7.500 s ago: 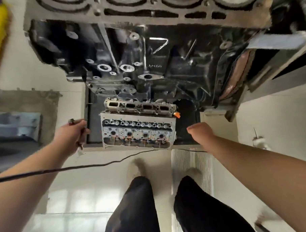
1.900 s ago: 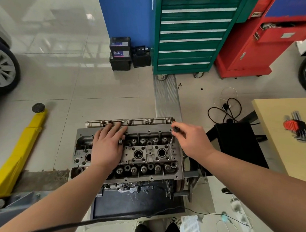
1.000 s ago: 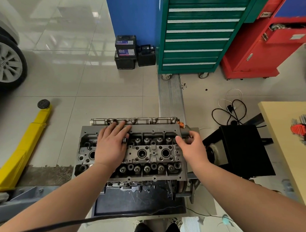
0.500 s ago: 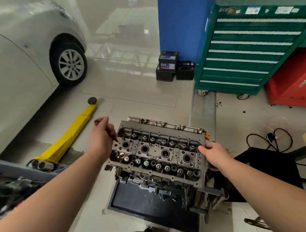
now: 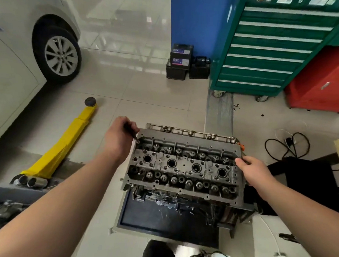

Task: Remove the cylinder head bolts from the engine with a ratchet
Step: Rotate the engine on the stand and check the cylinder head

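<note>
The grey cylinder head (image 5: 184, 166) sits on the engine, over a black drip tray (image 5: 149, 216). It shows several spark plug wells and rows of valve springs. My left hand (image 5: 117, 139) hovers at the head's far left corner and grips a long dark bolt (image 5: 133, 133), whose tip points down toward that corner. My right hand (image 5: 252, 170) holds the head's right end, fingers curled over the edge. No ratchet is in view.
A yellow floor jack (image 5: 68, 140) lies to the left, with a white car (image 5: 10, 63) behind it. Car batteries (image 5: 181, 63), a green tool cabinet (image 5: 274, 46) and a red cabinet (image 5: 318, 83) stand at the back. Black cables (image 5: 288, 146) lie on the floor at right.
My left hand has lifted off the top of the head and moved to its far left corner with a bolt in it. My right hand stays at the right end.
</note>
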Demonstrator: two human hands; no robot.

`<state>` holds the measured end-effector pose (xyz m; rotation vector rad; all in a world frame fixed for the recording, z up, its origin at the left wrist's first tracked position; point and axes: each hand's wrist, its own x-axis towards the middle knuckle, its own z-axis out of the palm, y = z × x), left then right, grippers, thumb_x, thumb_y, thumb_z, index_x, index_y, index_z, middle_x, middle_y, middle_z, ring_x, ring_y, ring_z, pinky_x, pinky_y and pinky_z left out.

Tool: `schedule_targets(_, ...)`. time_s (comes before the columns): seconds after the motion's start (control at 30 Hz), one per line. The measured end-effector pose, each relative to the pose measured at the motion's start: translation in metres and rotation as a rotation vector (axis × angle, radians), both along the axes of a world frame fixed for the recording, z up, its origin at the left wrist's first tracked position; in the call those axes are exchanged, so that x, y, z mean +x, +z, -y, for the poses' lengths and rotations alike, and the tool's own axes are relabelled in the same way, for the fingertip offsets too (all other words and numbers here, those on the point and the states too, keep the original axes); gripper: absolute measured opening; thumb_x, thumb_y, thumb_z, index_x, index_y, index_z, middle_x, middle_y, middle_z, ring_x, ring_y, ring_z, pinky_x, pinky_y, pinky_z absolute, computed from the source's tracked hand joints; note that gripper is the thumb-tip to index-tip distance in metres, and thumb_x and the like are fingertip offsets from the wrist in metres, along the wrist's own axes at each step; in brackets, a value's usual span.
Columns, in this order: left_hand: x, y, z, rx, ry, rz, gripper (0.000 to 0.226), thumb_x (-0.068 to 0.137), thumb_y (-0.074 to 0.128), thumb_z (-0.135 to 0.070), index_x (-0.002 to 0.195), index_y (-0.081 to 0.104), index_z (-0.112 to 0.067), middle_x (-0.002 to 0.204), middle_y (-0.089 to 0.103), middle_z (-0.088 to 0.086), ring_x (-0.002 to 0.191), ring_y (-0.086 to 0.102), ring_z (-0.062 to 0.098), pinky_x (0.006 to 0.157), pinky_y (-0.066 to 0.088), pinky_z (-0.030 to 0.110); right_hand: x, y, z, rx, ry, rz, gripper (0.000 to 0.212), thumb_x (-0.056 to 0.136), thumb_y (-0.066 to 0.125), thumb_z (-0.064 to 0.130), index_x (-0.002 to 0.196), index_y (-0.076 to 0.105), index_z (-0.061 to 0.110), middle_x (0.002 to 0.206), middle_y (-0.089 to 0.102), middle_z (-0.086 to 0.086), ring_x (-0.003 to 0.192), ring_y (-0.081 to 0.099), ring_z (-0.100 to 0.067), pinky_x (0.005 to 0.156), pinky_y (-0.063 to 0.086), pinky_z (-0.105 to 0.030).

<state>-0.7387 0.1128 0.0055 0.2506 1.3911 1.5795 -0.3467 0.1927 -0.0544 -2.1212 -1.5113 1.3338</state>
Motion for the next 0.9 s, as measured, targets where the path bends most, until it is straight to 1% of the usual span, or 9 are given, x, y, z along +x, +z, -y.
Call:
schedule_targets(0.1, -0.007, -0.009, 0.001, -0.04, -0.163, -0.126, 0.022, 0.109, 0.039, -0.009, 0.089, 0.049, -0.009, 0.083, 0.054, 0.01, 0.083, 0.053, 0.023, 0.094, 0.041, 0.038, -0.004, 0.002, 0.003, 0.019, -0.041, 0.012, 0.011, 0.103, 0.059, 0.039, 0.107, 0.063, 0.029, 0.09, 0.063, 0.015, 0.082, 0.06, -0.007, 0.06, 0.042, -0.025)
schedule_targets(0.2, -0.014, -0.019, 0.007, -0.081, -0.236, -0.179, 0.021, 0.109, 0.046, -0.004, 0.101, 0.063, 0.005, 0.094, 0.059, 0.003, 0.081, 0.059, -0.007, 0.081, 0.046, 0.009, -0.005, 0.003, 0.004, 0.007, -0.072, 0.022, 0.026, 0.102, 0.061, 0.038, 0.117, 0.07, 0.019, 0.098, 0.068, 0.009, 0.087, 0.064, -0.011, 0.062, 0.044, -0.025)
schedule_targets(0.33, -0.025, -0.026, 0.015, -0.133, -0.426, -0.49, 0.024, 0.109, 0.045, -0.006, 0.101, 0.058, 0.012, 0.088, 0.065, -0.018, 0.09, 0.063, -0.001, 0.09, 0.053, 0.019, -0.008, 0.006, 0.007, 0.007, -0.119, 0.023, 0.035, 0.1, 0.062, 0.039, 0.128, 0.069, 0.018, 0.113, 0.071, -0.001, 0.101, 0.067, -0.021, 0.083, 0.053, -0.035)
schedule_targets(0.4, -0.028, -0.027, 0.02, -0.059, -0.489, -0.624, 0.026, 0.111, 0.043, -0.011, 0.097, 0.059, 0.003, 0.091, 0.065, -0.012, 0.092, 0.064, 0.005, 0.089, 0.056, 0.027, -0.01, 0.008, 0.009, 0.025, -0.123, 0.039, 0.037, 0.101, 0.062, 0.039, 0.13, 0.069, 0.018, 0.111, 0.07, 0.001, 0.098, 0.065, -0.018, 0.08, 0.051, -0.033)
schedule_targets(0.5, -0.029, -0.027, 0.023, -0.023, -0.508, -0.56, 0.034, 0.113, 0.041, -0.033, 0.09, 0.06, -0.017, 0.098, 0.065, 0.008, 0.098, 0.065, 0.029, 0.088, 0.057, 0.041, -0.013, 0.011, 0.012, 0.024, -0.144, 0.033, 0.037, 0.102, 0.061, 0.037, 0.133, 0.066, 0.017, 0.114, 0.07, 0.001, 0.098, 0.064, -0.017, 0.082, 0.051, -0.034)
schedule_targets(0.6, -0.031, -0.033, 0.028, -0.04, -0.563, -0.583, 0.033, 0.114, 0.04, -0.032, 0.092, 0.061, -0.017, 0.101, 0.064, 0.011, 0.096, 0.063, 0.029, 0.075, 0.057, 0.024, -0.015, 0.012, 0.014, 0.026, -0.168, 0.002, 0.036, 0.102, 0.062, 0.034, 0.132, 0.068, 0.015, 0.111, 0.071, 0.0, 0.103, 0.066, -0.022, 0.094, 0.052, -0.04)
schedule_targets(0.77, -0.027, -0.041, 0.033, -0.063, -0.593, -0.632, 0.025, 0.111, 0.049, -0.025, 0.094, 0.067, -0.025, 0.102, 0.069, -0.006, 0.088, 0.066, 0.0, 0.069, 0.05, 0.009, -0.017, 0.013, 0.016, 0.042, -0.196, 0.005, 0.035, 0.1, 0.064, 0.032, 0.13, 0.07, 0.014, 0.117, 0.072, -0.005, 0.107, 0.066, -0.025, 0.098, 0.051, -0.04)
schedule_targets(0.83, -0.026, -0.051, 0.031, -0.103, -0.526, -0.605, 0.012, 0.108, 0.055, -0.022, 0.11, 0.066, -0.027, 0.11, 0.065, -0.012, 0.091, 0.066, -0.006, 0.069, 0.053, 0.012, -0.017, 0.013, 0.016, 0.05, -0.206, 0.008, 0.035, 0.1, 0.065, 0.032, 0.129, 0.07, 0.014, 0.115, 0.072, -0.005, 0.103, 0.066, -0.022, 0.092, 0.05, -0.036)
schedule_targets(0.9, -0.025, -0.056, 0.029, -0.218, -0.457, -0.479, 0.031, 0.105, 0.062, -0.029, 0.135, 0.054, -0.029, 0.122, 0.058, -0.014, 0.088, 0.067, -0.007, 0.056, 0.052, 0.011, -0.017, 0.013, 0.017, 0.05, -0.198, 0.012, 0.036, 0.1, 0.064, 0.035, 0.13, 0.07, 0.016, 0.11, 0.071, -0.001, 0.096, 0.066, -0.017, 0.085, 0.049, -0.034)
